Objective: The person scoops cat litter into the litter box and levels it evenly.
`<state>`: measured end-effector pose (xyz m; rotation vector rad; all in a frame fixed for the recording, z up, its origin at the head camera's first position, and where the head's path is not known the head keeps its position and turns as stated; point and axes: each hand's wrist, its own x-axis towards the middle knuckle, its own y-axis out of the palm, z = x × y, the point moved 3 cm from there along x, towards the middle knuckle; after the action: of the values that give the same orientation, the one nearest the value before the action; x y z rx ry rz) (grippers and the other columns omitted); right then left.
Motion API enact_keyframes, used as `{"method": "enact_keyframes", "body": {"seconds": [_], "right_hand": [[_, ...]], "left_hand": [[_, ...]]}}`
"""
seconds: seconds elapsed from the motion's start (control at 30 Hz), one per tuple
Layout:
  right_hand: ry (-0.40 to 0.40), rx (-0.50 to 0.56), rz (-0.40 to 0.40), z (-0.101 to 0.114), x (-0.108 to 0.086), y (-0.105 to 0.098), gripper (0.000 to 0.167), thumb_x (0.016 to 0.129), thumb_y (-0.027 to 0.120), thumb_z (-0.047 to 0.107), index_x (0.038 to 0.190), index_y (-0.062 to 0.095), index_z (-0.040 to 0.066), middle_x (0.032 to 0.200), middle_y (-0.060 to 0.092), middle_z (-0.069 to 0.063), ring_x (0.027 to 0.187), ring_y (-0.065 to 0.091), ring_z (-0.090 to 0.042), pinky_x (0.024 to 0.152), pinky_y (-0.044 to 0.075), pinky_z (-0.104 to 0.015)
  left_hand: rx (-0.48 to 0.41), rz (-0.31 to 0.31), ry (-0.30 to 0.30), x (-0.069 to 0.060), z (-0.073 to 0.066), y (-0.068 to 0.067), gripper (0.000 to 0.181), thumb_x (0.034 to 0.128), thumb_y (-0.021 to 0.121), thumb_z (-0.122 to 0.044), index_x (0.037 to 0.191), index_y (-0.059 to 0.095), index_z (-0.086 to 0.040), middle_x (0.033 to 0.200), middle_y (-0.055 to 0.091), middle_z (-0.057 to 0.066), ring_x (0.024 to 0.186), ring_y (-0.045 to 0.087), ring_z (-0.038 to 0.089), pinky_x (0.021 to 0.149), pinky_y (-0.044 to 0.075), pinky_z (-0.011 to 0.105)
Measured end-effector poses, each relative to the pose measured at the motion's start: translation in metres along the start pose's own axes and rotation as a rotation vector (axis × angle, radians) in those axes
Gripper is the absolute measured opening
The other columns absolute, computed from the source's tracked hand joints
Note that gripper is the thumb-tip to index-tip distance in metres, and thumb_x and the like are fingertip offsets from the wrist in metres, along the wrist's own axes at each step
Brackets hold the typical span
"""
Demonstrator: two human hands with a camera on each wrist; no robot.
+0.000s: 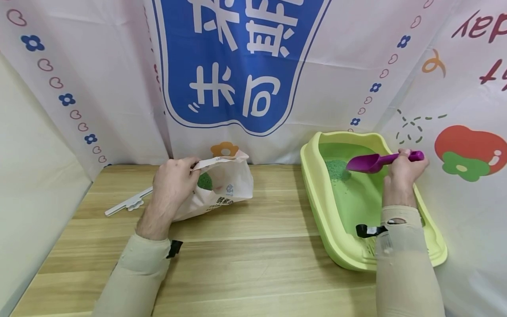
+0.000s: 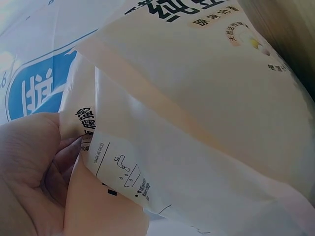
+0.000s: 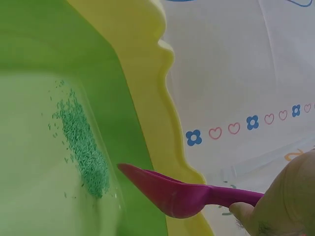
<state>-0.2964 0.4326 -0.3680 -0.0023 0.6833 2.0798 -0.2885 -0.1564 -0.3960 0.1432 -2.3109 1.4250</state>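
Note:
My left hand (image 1: 174, 185) pinches the top edge of a white printed bag (image 1: 233, 185) that leans on the table with its mouth spread. Green pellets (image 1: 204, 181) show inside the bag. In the left wrist view the fingers fold around the bag's paper-like wall (image 2: 206, 98). My right hand (image 1: 405, 174) grips the handle of a purple scoop (image 1: 366, 163) above a green litter box (image 1: 317, 198). No pellets show in the scoop's visible part. Below its tip, a small heap of green pellets (image 3: 83, 147) lies on the box floor.
A white sealing clip (image 1: 128, 202) lies on the wooden table (image 1: 245, 273), left of the bag and partly behind the left hand. A printed white cloth (image 1: 332, 88) hangs along the back and right. The litter box stands close against it.

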Motion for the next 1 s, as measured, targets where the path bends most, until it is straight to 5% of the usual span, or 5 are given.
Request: {"method": "enact_keyframes", "body": {"seconds": [0.13,0.27,0.53,1.0], "right_hand": [[0.048,0.043,0.036,0.003,-0.01,0.005,0.028,0.124,0.05,0.017,0.15,0.047,0.024,0.133,0.062,0.004,0.145,0.059,-0.009,0.125,0.053,-0.022],[0.078,0.036,0.079,0.006,-0.021,0.01,0.041,0.124,0.049,0.021,0.164,0.042,0.029,0.139,0.066,0.006,0.153,0.059,-0.008,0.139,0.04,-0.032],[0.104,-0.028,0.142,0.011,-0.042,0.019,0.05,0.125,0.049,0.029,0.172,0.036,0.037,0.147,0.066,0.013,0.166,0.054,-0.008,0.144,0.032,-0.033],[0.066,0.022,0.235,0.012,-0.077,0.039,0.031,0.123,0.053,0.028,0.153,0.046,0.031,0.15,0.067,0.008,0.163,0.06,-0.013,0.144,0.033,-0.035]], "left_hand": [[0.001,-0.003,-0.001,0.0,-0.001,0.0,0.021,0.1128,0.075,-0.014,0.128,0.087,-0.006,0.113,0.089,0.023,0.091,0.085,0.05,0.076,0.065,0.068],[0.002,-0.001,-0.004,0.0,-0.001,0.0,0.022,0.1128,0.074,-0.013,0.129,0.087,-0.006,0.114,0.089,0.023,0.093,0.085,0.051,0.076,0.065,0.068],[0.005,0.007,-0.015,-0.001,0.0,0.001,0.023,0.113,0.075,-0.014,0.131,0.086,-0.007,0.116,0.089,0.024,0.093,0.086,0.051,0.076,0.065,0.068],[-0.003,0.019,-0.023,-0.001,-0.001,0.0,0.023,0.1124,0.075,-0.013,0.132,0.086,-0.009,0.116,0.089,0.023,0.094,0.086,0.052,0.077,0.066,0.069]]}}
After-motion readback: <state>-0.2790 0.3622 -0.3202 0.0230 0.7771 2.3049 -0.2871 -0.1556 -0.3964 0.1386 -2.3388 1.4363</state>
